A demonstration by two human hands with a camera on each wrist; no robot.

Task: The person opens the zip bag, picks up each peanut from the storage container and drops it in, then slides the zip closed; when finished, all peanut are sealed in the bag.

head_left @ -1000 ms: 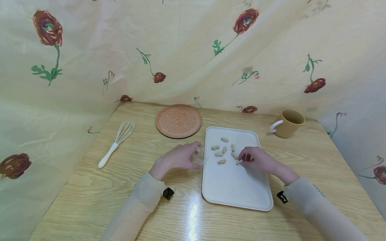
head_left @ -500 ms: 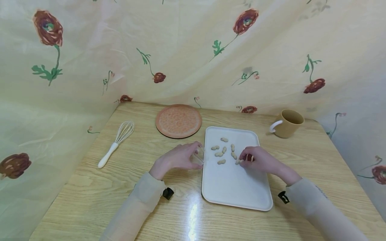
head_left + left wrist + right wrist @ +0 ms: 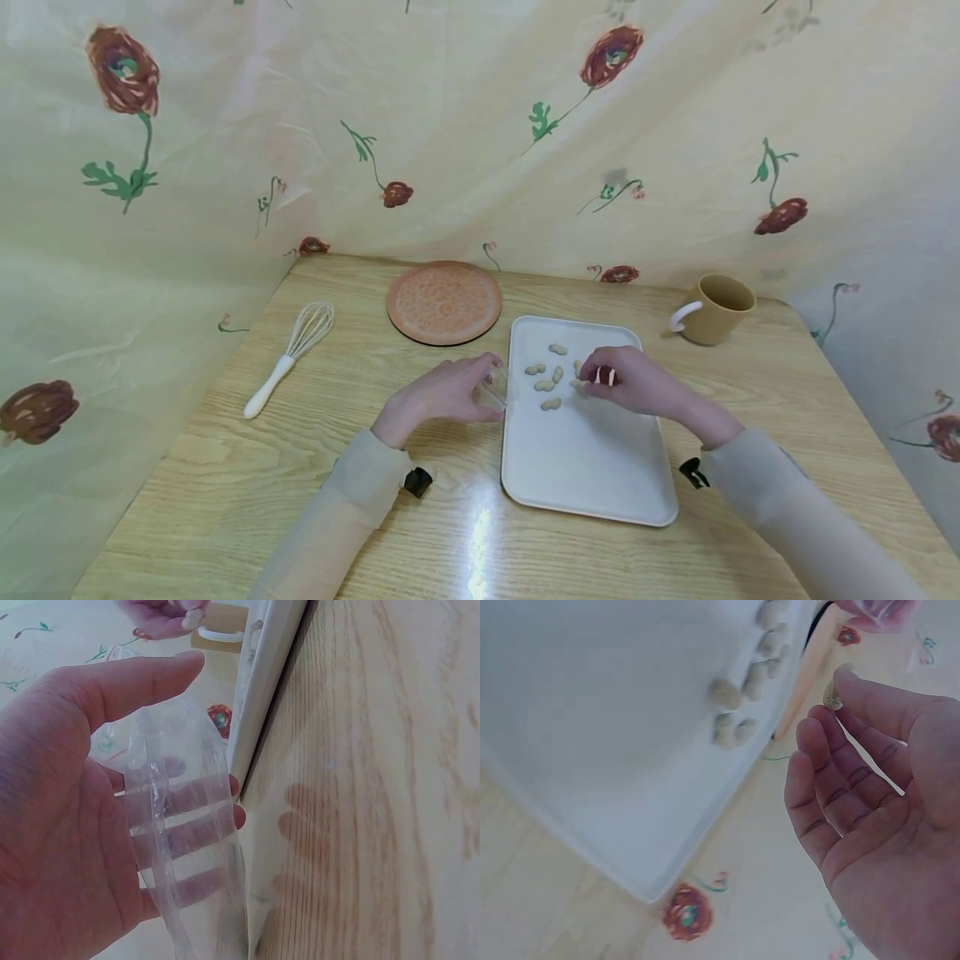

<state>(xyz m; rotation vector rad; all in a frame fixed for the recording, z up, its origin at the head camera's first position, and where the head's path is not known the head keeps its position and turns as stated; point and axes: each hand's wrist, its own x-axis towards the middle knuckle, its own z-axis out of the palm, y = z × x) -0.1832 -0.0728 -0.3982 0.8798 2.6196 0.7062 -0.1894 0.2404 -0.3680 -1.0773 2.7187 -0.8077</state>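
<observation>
My left hand [image 3: 453,390] curves round a clear plastic bag [image 3: 184,817] beside the tray's left edge. Through the bag its fingers show on the far side, with the thumb near its top edge. Over the white tray [image 3: 585,471], my right hand [image 3: 630,379] pinches a peanut [image 3: 831,696] between thumb and forefinger; the other fingers are loosely bent. Several more unshelled peanuts [image 3: 551,404] lie on the upper left part of the tray, and the right fingertips partly hide those nearest them.
A round orange mat [image 3: 445,302] lies behind the tray's left side. At the back right stands a tan mug [image 3: 716,312] with a white handle. A white-handled whisk [image 3: 288,360] rests on the left of the wooden table [image 3: 360,542]; a flowered cloth [image 3: 450,125] hangs behind.
My right hand has lifted the peanut from the tray and moved up and slightly left, over the other peanuts. My left hand has stayed in place with the bag.
</observation>
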